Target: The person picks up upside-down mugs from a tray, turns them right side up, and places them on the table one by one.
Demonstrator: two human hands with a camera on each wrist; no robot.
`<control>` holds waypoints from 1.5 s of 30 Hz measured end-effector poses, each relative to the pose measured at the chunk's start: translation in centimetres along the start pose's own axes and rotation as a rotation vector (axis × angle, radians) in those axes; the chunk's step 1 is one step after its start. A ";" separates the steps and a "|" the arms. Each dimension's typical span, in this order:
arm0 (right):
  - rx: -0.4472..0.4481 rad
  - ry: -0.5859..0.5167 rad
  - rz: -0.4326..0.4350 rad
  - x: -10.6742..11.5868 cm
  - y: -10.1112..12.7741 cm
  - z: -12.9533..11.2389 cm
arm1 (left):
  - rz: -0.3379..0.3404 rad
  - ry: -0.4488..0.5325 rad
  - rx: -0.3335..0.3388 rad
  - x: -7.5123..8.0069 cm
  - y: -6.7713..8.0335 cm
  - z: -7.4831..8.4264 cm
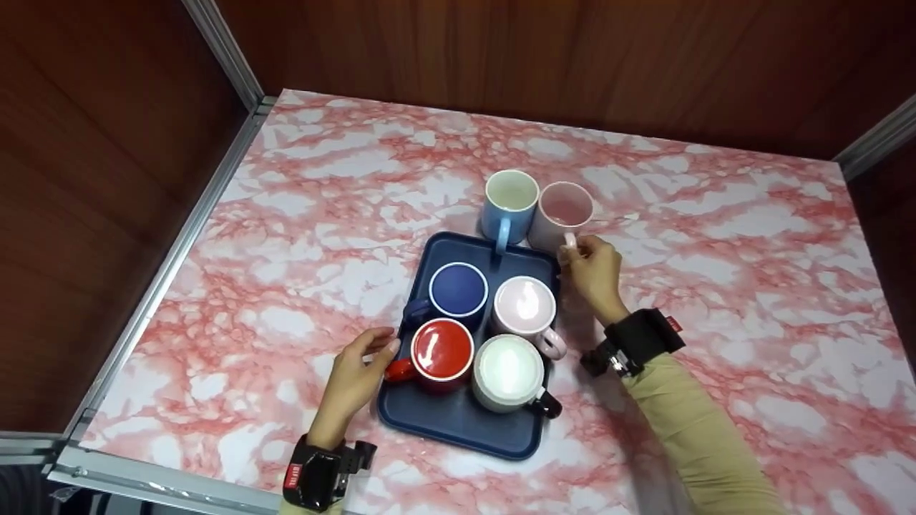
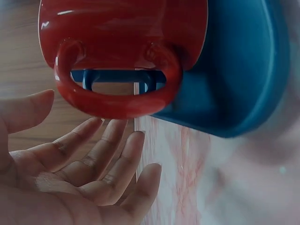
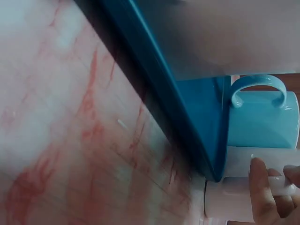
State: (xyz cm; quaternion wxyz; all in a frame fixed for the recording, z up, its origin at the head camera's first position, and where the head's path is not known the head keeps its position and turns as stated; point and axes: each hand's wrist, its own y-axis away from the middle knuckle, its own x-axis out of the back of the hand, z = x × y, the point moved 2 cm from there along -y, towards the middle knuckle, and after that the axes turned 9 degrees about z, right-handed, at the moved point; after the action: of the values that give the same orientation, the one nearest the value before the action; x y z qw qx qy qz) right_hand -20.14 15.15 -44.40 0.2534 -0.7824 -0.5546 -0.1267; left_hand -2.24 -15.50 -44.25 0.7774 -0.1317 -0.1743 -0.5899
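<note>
My right hand [image 1: 596, 275] pinches the outer pink mug [image 1: 551, 227] by its handle [image 1: 570, 241]; I'd lift level, clear of the light-blue mug [image 1: 494, 219] left of my grip. Left hand [image 1: 356, 373]: fingers spread.

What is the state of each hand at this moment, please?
Left hand: open, holding nothing, beside the red mug.
Right hand: closed, holding the handle of the pink mug right beside the light-blue mug.
</note>
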 end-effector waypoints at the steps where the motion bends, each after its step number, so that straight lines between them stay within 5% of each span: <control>1: -0.007 -0.003 -0.017 0.0 0.0 0.1 | -0.002 -0.004 -0.005 -0.1 -0.1 0.1; 12: -0.042 -0.145 -0.201 0.9 0.3 1.2 | -0.010 -0.011 -0.037 -1.2 -1.0 0.8; 22: -0.004 -0.134 -0.076 3.2 1.9 1.5 | 0.015 0.044 -0.026 -2.1 -3.9 2.0; 30: -0.006 -0.311 -0.068 5.6 3.9 -0.7 | -0.076 -0.099 -0.052 -2.2 -5.1 2.4; 35: -0.083 -0.385 -0.093 6.0 4.3 1.1 | -0.170 -0.158 -0.076 -2.6 -6.2 2.9; 45: -0.150 -0.399 -0.195 6.4 5.8 1.1 | -0.346 -0.034 -0.017 -2.8 -7.2 2.4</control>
State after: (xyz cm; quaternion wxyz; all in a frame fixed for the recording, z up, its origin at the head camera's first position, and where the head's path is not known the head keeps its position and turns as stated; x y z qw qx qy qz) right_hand -12.57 19.41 -43.68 0.0664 -0.7512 -0.6558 -0.0345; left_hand -10.14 -13.99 -43.29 0.6599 -0.1162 -0.2025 -0.7141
